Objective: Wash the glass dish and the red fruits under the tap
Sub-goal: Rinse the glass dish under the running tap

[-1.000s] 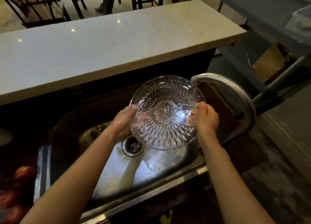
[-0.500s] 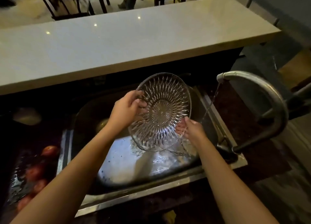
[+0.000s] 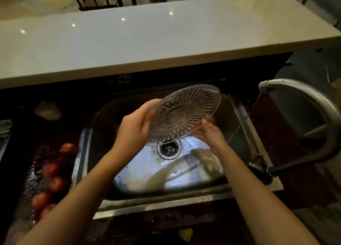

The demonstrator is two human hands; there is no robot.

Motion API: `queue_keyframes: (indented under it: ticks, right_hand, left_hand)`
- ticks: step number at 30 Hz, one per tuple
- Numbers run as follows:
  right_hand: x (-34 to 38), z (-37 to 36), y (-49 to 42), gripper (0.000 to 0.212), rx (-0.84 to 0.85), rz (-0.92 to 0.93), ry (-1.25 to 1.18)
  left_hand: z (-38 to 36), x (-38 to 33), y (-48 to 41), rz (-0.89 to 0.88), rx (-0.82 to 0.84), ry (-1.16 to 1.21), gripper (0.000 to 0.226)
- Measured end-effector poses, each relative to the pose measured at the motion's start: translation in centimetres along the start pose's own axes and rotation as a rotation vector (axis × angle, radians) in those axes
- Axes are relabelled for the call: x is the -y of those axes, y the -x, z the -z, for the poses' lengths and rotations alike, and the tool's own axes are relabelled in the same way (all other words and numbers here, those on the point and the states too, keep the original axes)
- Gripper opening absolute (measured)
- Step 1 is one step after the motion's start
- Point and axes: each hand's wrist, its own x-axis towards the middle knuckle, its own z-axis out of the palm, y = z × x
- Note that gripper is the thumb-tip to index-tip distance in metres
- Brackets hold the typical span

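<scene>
A cut-pattern glass dish [image 3: 181,114] hangs tilted over the steel sink [image 3: 238,112], its underside turned toward me. My left hand [image 3: 134,128] grips its left rim. My right hand [image 3: 208,132] lies with spread fingers against its lower right edge. The curved metal tap [image 3: 302,95] stands at the right and a thin stream of water [image 3: 245,119] runs from its spout, falling to the right of the dish. Several red fruits [image 3: 55,168] lie wet on the dark counter left of the sink.
The drain [image 3: 168,149] sits in the sink floor below the dish. A pale raised countertop [image 3: 147,38] runs across the back, with chair legs beyond it. A pale rounded object [image 3: 48,110] rests on the dark counter at far left.
The dish has left the water stream, moved left and tipped so its underside faces me. My right hand slid to the lower edge. The view shifted right to left, showing the fruits.
</scene>
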Motion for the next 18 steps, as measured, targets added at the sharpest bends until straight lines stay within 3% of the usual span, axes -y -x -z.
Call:
queue_keyframes:
  ticks: [4,8,10,14,18]
  right_hand:
    - [-1.2,-2.0,-1.4,0.027,-0.065,0.011,0.111]
    - [-4.4,-3.6,-3.0,0.023,-0.093,0.058,0.45]
    - [-5.9,-4.2,-3.3,0.023,-0.045,0.016,0.579]
    - [-8.8,-5.3,-4.2,0.02,0.008,-0.098,0.724]
    - [-11.3,-6.2,-4.6,0.02,0.005,-0.167,0.885]
  left_hand:
    - [-0.5,3.9,1.1,0.147,-0.098,-0.04,0.029]
    - [-2.6,11.2,3.7,0.742,-0.176,0.13,0.029]
    - [-3.4,14.5,5.5,0.944,-0.152,0.198,0.036]
    - [-4.3,19.4,7.8,1.125,-0.067,0.198,0.028]
    - [-5.3,23.3,8.5,1.263,0.066,0.054,0.047]
